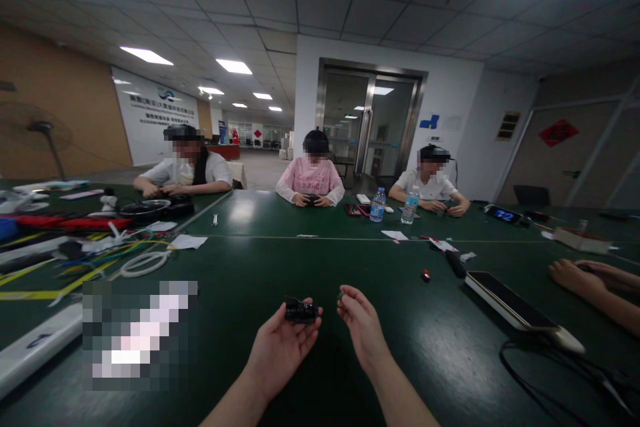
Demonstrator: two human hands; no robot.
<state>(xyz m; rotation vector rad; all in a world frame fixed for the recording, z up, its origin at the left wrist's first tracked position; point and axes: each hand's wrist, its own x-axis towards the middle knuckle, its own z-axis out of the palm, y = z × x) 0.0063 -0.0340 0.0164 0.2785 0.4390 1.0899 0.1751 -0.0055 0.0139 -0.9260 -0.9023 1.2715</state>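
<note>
In the head view, my left hand is turned palm up above the green table, its fingers curled around a small black object that rests on the fingers near the thumb. To its right, my right hand pinches a tiny dark piece between thumb and fingertips; what it is cannot be made out. A small gap separates the two hands.
A black-topped device with cables lies on the right, near another person's hands. Two bottles stand farther back. Coiled white cable and a white bar are on the left. Three people sit opposite.
</note>
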